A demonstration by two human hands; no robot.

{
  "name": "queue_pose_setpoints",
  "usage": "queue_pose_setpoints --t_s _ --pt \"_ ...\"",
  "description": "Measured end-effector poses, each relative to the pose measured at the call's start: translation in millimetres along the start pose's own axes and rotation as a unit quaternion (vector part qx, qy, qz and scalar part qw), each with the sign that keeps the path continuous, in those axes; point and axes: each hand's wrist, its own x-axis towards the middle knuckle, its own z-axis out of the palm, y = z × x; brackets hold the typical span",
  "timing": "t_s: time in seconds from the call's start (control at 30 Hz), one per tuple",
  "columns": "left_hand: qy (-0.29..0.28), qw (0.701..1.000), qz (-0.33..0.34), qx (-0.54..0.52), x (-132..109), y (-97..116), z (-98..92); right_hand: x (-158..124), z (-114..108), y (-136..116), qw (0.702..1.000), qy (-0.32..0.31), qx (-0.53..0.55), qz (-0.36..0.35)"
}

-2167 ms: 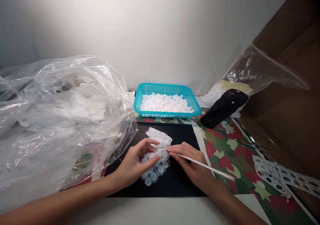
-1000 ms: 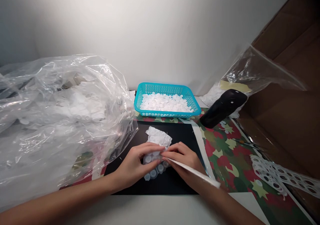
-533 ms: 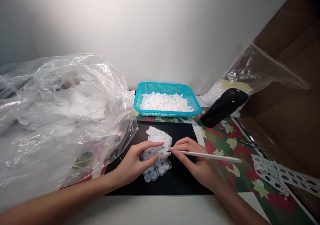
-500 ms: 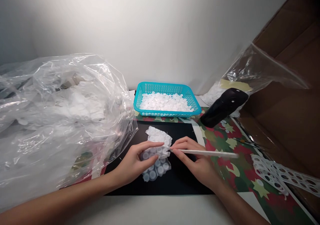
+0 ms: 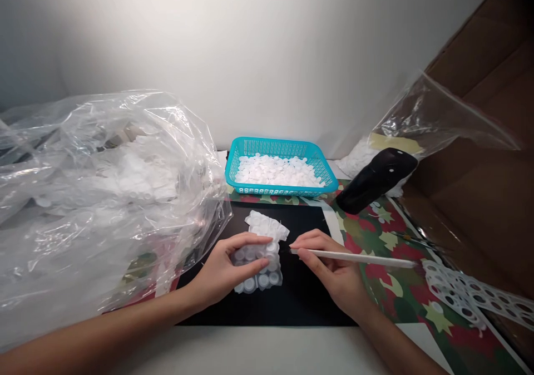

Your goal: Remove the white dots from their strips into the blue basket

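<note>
A crumpled sheet of white plastic blister caps [image 5: 262,258] lies on a black mat [image 5: 308,305], with small round cups along its lower part. My left hand [image 5: 231,266] presses over the middle of this sheet, fingers curled on it and hiding part of it. My right hand [image 5: 331,269] pinches a thin white stick [image 5: 359,258] between thumb and fingers. The stick lies nearly level, and its tip sits just right of the sheet, not touching it.
A teal plastic basket [image 5: 281,169] full of white discs stands behind the mat. A large clear bag [image 5: 104,197] of white pieces lies left. To the right are a black object [image 5: 375,180], a clear zip bag [image 5: 438,122], camouflage-patterned paper [image 5: 387,291] and a punched white strip [image 5: 463,300].
My right hand has drawn rightward off the sheet, carrying the stick with it. The stick now lies flatter. My left hand stays on the sheet, which has shifted only slightly.
</note>
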Motion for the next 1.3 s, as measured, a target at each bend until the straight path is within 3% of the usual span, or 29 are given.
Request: queue_pose_setpoints --t_s 0.43,0.83,1.13,1.3 --pt "-0.035 0.999 0.008 0.020 2 0 0.3 0 2 -8 0.996 -0.057 -0.065 -0.032" --pt "-0.067 0.996 0.046 0.027 0 3 2.4 -2 15 6 0.982 -0.095 -0.154 -0.055" --pt "-0.064 0.994 0.071 0.054 1 0 2.3 0 3 -8 0.995 -0.038 -0.085 -0.029" --pt "-0.054 0.994 0.075 0.065 1 -1 2.5 -1 5 -8 0.987 -0.098 -0.097 -0.088"
